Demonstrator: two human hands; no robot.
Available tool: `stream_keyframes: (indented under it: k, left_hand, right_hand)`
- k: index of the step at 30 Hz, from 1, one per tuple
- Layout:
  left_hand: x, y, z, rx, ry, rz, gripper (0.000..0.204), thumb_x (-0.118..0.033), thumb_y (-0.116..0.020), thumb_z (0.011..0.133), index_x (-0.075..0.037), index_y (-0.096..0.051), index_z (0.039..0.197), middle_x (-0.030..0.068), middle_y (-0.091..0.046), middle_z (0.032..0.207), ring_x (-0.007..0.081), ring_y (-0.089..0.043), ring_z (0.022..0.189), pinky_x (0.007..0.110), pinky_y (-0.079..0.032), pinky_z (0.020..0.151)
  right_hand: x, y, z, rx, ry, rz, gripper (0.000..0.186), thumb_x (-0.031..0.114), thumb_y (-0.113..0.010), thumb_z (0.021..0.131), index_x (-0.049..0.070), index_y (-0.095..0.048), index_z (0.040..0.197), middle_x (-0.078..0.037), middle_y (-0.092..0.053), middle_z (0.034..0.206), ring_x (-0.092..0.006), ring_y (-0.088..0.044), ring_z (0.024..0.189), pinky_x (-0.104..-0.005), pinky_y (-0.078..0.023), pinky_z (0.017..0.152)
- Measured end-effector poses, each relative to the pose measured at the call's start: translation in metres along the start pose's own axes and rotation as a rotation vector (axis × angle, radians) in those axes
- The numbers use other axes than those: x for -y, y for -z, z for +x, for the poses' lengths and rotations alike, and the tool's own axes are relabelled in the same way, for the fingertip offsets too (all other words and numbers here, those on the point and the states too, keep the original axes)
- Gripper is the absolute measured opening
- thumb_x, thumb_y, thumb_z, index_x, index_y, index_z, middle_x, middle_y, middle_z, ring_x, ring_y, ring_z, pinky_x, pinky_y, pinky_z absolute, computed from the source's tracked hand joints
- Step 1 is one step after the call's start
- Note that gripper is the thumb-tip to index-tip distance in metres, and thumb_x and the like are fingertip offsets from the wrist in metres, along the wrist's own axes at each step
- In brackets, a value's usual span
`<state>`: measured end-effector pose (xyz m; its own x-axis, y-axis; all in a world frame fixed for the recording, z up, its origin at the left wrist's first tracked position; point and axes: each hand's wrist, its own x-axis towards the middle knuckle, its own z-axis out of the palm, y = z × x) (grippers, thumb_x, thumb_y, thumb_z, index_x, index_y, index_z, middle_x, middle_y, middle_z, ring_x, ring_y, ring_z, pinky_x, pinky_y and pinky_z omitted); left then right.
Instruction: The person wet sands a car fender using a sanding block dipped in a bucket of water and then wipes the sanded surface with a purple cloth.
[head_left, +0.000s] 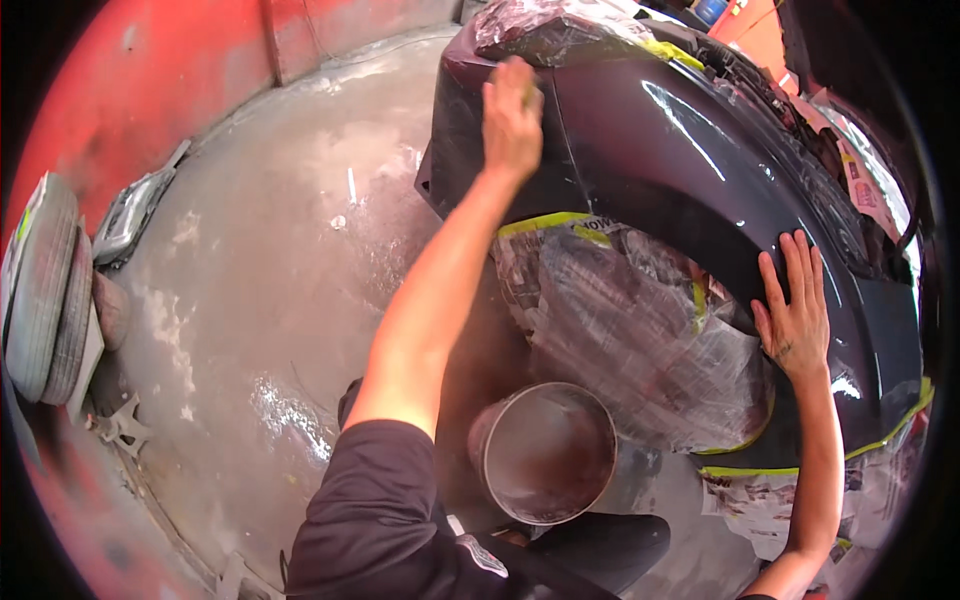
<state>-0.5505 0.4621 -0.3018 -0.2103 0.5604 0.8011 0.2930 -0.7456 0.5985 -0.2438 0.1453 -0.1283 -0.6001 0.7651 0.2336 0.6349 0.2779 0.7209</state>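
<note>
Rests the right hand (794, 308) flat, unclenched and gripping nothing, on the glossy dark fender (650, 130) near the wheel-arch edge (650, 203), at the end away from the bumper (460, 130), and holds the blurred left hand (513, 118) against the bumper by its upper edge; cannot tell from the blur of any pad beneath it. Should handle as stiff, fixed panels, probably slick and easily scratched, best met with a flat palm on the broad curve, clear of the yellow masking tape (545, 224).

Printed newspaper masking (745, 508), printed pink sheet (862, 190)
</note>
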Motion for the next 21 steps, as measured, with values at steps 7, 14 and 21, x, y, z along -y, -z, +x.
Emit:
stream_keyframes:
  k: [7,14,21]
  left_hand:
    - [-0.081,-0.049,-0.089,0.049,0.135,-0.148,0.06,-0.019,-0.051,0.106,0.002,-0.034,0.16,0.0222,-0.023,0.17,0.0424,-0.015,0.159,0.056,-0.009,0.128]
    - [0.071,0.013,0.034,-0.15,0.494,-0.288,0.046,-0.025,-0.044,0.11,0.005,-0.051,0.144,0.03,-0.045,0.155,0.0411,-0.035,0.151,0.05,-0.022,0.126]
    - [-0.115,-0.069,-0.134,-0.034,0.358,-0.159,0.069,-0.027,-0.041,0.112,-0.004,-0.007,0.167,0.0212,-0.007,0.174,0.0365,-0.003,0.161,0.048,-0.001,0.129]
  right_hand:
    - [-0.005,-0.006,-0.016,0.061,-0.025,-0.026,0.069,0.018,-0.069,0.088,0.007,-0.048,0.153,-0.025,-0.036,0.162,-0.0467,-0.032,0.152,-0.0595,-0.024,0.126]
    - [-0.002,0.002,-0.007,0.012,-0.005,-0.056,0.068,0.019,-0.069,0.089,0.007,-0.049,0.153,-0.026,-0.038,0.16,-0.0476,-0.034,0.15,-0.0611,-0.027,0.125]
    - [-0.004,-0.007,-0.012,0.024,-0.007,-0.064,0.066,0.016,-0.068,0.09,0.008,-0.049,0.153,-0.024,-0.039,0.161,-0.0452,-0.035,0.151,-0.0592,-0.028,0.125]
